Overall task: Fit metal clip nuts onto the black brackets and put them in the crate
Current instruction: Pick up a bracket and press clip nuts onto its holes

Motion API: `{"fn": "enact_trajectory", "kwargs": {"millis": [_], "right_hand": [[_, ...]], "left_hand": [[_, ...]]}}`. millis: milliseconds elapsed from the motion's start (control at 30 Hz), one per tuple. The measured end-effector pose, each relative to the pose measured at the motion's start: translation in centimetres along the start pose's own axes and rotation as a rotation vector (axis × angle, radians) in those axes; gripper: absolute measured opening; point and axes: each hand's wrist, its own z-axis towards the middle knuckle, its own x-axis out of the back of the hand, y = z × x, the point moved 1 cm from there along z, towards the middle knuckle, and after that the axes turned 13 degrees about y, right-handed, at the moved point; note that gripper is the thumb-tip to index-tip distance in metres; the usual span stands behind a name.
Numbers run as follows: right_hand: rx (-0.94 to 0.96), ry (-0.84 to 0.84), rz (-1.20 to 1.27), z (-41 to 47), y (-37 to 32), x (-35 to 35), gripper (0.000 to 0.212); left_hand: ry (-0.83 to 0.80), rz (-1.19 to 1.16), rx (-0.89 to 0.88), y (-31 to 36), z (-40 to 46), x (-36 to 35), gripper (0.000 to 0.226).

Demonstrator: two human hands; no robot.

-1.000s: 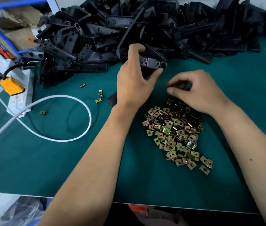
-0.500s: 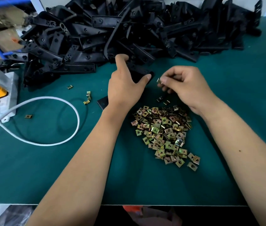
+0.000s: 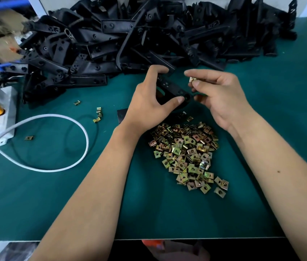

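A black bracket [image 3: 169, 89] is gripped in the left hand [image 3: 149, 102] just above the bench [image 3: 55, 194], its holed end turned toward the right hand [image 3: 218, 97], which pinches one clip nut [image 3: 192, 79] close by, seemingly to slide it on. The loose nuts [image 3: 184, 155] lie heaped right below and the bracket pile [image 3: 130, 40] just behind, likely for short reaches; no crate shows.

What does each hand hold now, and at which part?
The left hand grips a black bracket across its width, near its end. The right hand pinches one clip nut by its edge, between thumb and forefinger.
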Motion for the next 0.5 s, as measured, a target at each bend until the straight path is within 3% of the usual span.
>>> {"fn": "enact_trajectory", "kwargs": {"millis": [233, 500], "right_hand": [[0.053, 0.044, -0.140, -0.20, 0.11, -0.19, 0.023], [0.026, 0.102, -0.113, -0.12, 0.24, -0.38, 0.008]], "left_hand": [[-0.014, -0.023, 0.001, -0.11, -0.08, -0.27, 0.061], [0.035, -0.006, 0.001, -0.56, -0.16, -0.52, 0.076]]}}
